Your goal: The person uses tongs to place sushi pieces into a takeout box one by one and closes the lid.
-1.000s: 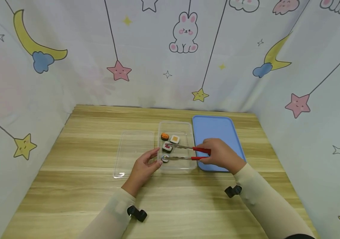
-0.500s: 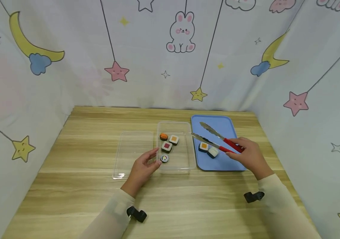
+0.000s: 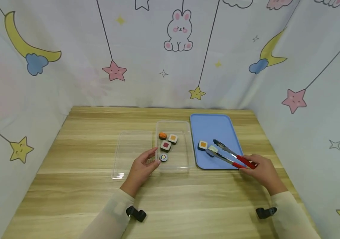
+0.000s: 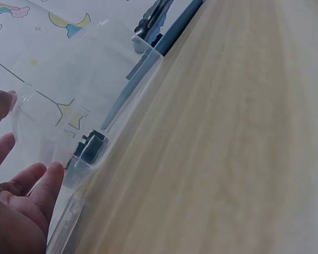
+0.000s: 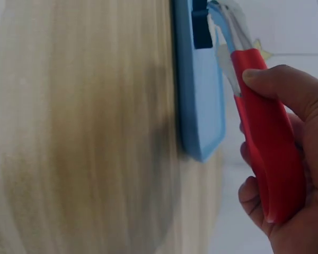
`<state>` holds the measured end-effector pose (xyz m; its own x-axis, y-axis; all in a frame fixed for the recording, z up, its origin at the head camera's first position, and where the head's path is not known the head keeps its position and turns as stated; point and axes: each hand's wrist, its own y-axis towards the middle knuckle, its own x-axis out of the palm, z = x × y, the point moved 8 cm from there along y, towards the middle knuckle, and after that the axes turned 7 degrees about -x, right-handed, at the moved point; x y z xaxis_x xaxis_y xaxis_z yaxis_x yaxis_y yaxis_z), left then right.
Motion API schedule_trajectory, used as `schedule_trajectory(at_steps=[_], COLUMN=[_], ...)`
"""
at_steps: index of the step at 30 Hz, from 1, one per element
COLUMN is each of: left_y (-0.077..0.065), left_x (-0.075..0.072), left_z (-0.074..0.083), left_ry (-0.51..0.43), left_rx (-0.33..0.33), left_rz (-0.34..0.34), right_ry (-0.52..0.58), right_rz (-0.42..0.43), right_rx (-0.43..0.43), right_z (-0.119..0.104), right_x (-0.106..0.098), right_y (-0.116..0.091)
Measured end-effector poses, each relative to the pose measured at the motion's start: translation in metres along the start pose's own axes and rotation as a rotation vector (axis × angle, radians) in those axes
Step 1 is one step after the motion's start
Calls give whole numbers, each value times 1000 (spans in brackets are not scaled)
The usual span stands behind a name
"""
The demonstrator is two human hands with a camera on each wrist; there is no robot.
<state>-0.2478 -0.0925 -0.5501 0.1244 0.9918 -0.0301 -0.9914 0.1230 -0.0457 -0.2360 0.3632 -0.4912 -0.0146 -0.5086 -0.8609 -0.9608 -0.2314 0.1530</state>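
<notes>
Pale green-tinged white sushi piece [image 3: 213,149]: on the rectangular blue tray [image 3: 213,125], between the parted tips of the red-handled metal tongs [image 3: 242,159]; pinched or not, hard to tell.
Right hand [image 3: 264,170]: gripping the tongs by the handles.
White square orange-centred sushi roll [image 3: 202,145]: on the tray, just left of the pale piece.
Clear rectangular plastic box [image 3: 182,159]: left of the tray, with one orange-topped sushi piece [image 3: 162,135] and three white-faced sushi rolls [image 3: 166,145] inside.
Left hand [image 3: 141,169]: relaxed, gripping nothing, at the box's left wall; contact uncertain.
Thin clear plastic lid [image 3: 132,151], apparently: on the wood-grain surface [image 3: 170,202], left of the box.
Progress, by judgement: partway, with four pieces boxed and two left on the tray; lid off.
</notes>
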Motion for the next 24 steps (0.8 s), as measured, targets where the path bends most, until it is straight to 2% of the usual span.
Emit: schedule_trajectory(at_steps=[9,17,19,24], left_y=[0,-1,-3,-2], left_x=[-1,-1,-1,0], left_z=[-3,-3,2,3], left_ry=[22,14,10,25], left_rx=[-23,-29,-32,-51], left_rz=[1,-2,1,8], right_ry=[-22,-12,-13,-14], right_rz=[32,21,25,48], right_rx=[-25,-15,-18,-20], right_z=[1,-1,0,-1], right_x=[2,1,1,-4], right_y=[-12,-13,-12,-11])
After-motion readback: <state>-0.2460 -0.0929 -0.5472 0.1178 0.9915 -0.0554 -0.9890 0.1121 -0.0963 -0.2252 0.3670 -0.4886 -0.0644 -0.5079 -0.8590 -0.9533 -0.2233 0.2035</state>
